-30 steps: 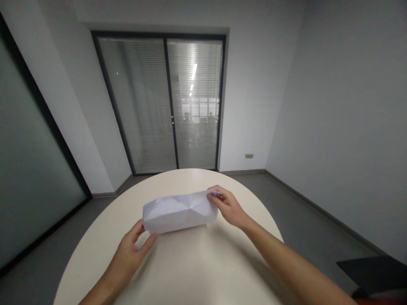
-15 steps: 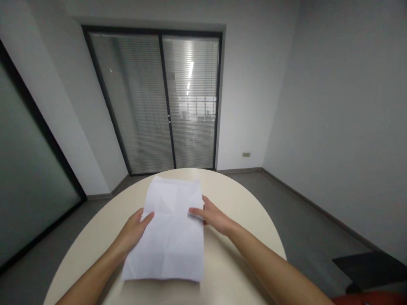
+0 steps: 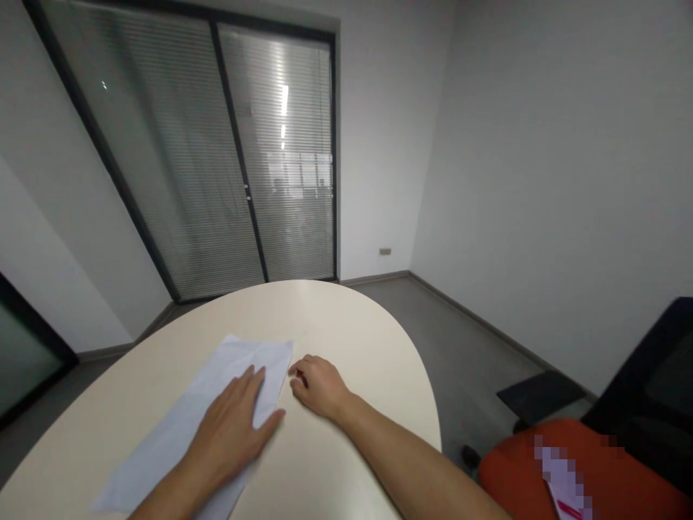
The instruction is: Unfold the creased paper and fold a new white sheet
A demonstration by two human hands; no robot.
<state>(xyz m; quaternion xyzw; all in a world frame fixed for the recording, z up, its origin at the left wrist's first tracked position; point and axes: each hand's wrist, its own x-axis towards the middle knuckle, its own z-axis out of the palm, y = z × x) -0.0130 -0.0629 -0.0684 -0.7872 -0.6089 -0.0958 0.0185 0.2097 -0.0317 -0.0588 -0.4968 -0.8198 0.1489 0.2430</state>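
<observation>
A white sheet of paper [image 3: 181,419] with faint creases lies slanted on the round cream table [image 3: 368,347]. My left hand [image 3: 230,422] rests flat over it, fingers stretched out and the thumb spread past the sheet's right edge. That hand and forearm cover much of the middle of the paper. Just right of the sheet's upper right corner is my right hand [image 3: 322,386], low over the tabletop. Its fingers are loosely bent, with a gap between thumb and forefinger and nothing visible in them.
To the right of the table stands an orange-seated chair [image 3: 509,469] with a dark back; a partly pixelated item [image 3: 563,480] lies on the seat. Beyond the table are a glass door with blinds [image 3: 292,217] and grey walls.
The paper has gone from held up in both hands to lying slanted on the table. My left hand now lies on it; my right hand has let go. The view has swung right, showing the chair.
</observation>
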